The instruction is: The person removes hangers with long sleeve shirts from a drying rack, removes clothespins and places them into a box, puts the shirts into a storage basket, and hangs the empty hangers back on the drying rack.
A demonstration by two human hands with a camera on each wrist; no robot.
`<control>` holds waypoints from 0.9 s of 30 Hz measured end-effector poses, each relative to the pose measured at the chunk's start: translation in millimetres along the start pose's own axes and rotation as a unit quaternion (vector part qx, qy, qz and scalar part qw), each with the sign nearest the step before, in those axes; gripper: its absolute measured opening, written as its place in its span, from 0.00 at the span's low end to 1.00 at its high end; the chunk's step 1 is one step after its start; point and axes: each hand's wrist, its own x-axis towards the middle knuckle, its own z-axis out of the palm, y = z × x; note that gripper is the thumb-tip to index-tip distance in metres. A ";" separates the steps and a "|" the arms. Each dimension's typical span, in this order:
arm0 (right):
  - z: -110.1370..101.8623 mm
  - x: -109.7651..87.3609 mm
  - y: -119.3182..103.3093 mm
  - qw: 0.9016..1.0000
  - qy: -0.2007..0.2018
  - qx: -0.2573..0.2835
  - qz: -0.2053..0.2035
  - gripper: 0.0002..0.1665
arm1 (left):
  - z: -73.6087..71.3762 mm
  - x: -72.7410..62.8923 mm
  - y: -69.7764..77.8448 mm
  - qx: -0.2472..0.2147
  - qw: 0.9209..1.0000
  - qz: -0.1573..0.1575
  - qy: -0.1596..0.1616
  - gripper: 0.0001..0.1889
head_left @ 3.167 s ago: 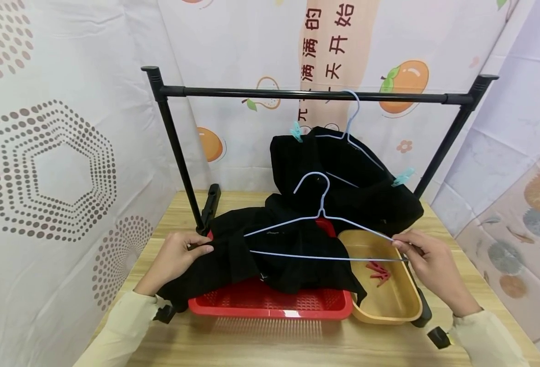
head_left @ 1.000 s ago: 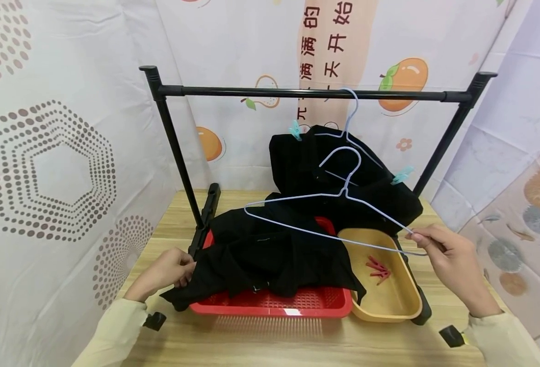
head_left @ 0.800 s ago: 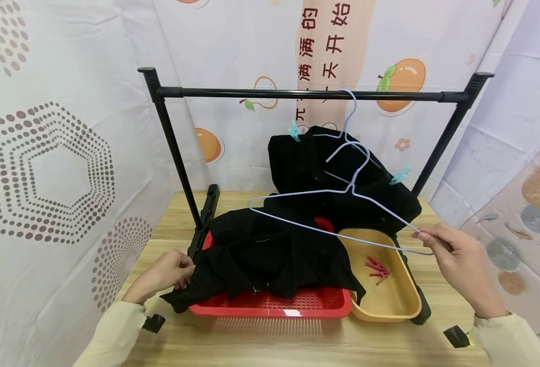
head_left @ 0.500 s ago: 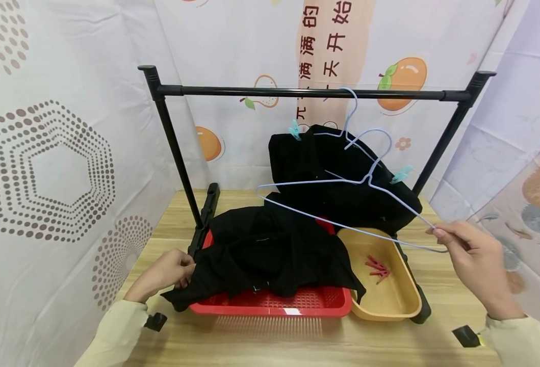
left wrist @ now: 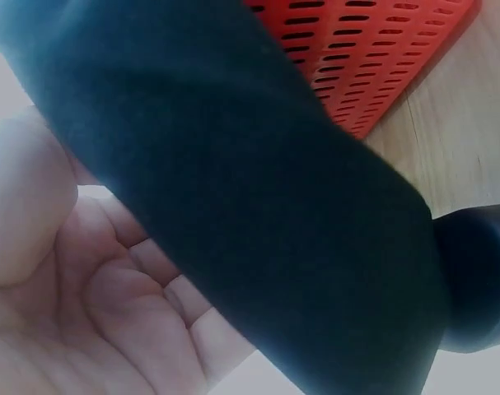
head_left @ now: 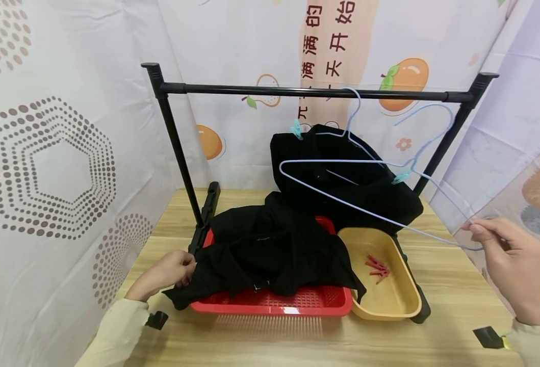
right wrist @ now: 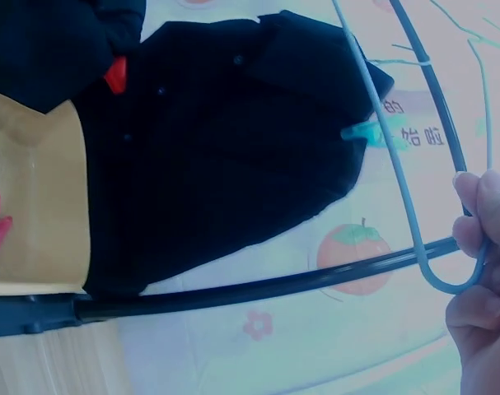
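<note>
A black shirt (head_left: 270, 255) lies bunched over the red basket (head_left: 272, 309), one end hanging past its left side. My left hand (head_left: 166, 272) holds that end; in the left wrist view the black cloth (left wrist: 250, 189) passes between thumb and fingers. At the right, my right hand (head_left: 510, 260) pinches one corner of a light blue wire hanger (head_left: 343, 161). The hanger is raised and bare, its hook upward and its other end pointing left. Behind it, another black shirt (head_left: 370, 191) hangs from the rail on a similar hanger, with teal clothespins (head_left: 402, 176) on it.
A black rack with a crossbar (head_left: 251, 90) spans the wooden table. Right of the basket stands a yellow tray (head_left: 384, 303) holding several red clothespins (head_left: 379, 270). Printed curtains surround the table at the back and sides.
My right hand has carried the hanger right and upward, away from above the basket. My left hand has shifted slightly left and down with the shirt's end, then stayed there.
</note>
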 end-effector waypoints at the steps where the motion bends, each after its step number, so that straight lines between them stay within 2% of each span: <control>1: -2.5 -0.4 0.2 1.000 0.005 -0.002 0.008 0.05 | 0.3 0.3 0.1 -0.002 1.000 -0.001 0.000 0.15; 3: -6.5 -2.1 0.7 0.999 0.017 0.000 0.031 0.06 | 1.2 0.5 0.1 -0.006 1.000 -0.004 -0.001 0.16; 9: -17.1 -5.0 3.1 0.991 0.045 -0.060 0.106 0.08 | 3.6 1.7 -1.4 -0.009 1.000 -0.009 0.001 0.16; 14: -23.3 -5.1 13.5 0.995 0.065 -0.032 0.074 0.09 | 3.7 1.6 -2.0 -0.011 1.000 -0.004 0.003 0.14; 17: -26.9 -4.9 20.7 0.995 0.076 -0.033 0.058 0.08 | 3.3 1.7 -2.6 -0.014 1.000 0.001 0.002 0.13; 22: -31.8 -5.4 29.7 0.993 0.094 -0.040 0.059 0.09 | 3.0 1.8 -2.7 -0.016 1.000 0.002 0.004 0.14; 27: -37.3 -9.6 36.9 0.989 0.100 -0.082 0.074 0.14 | 3.0 0.9 -3.1 -0.025 1.000 0.006 -0.004 0.14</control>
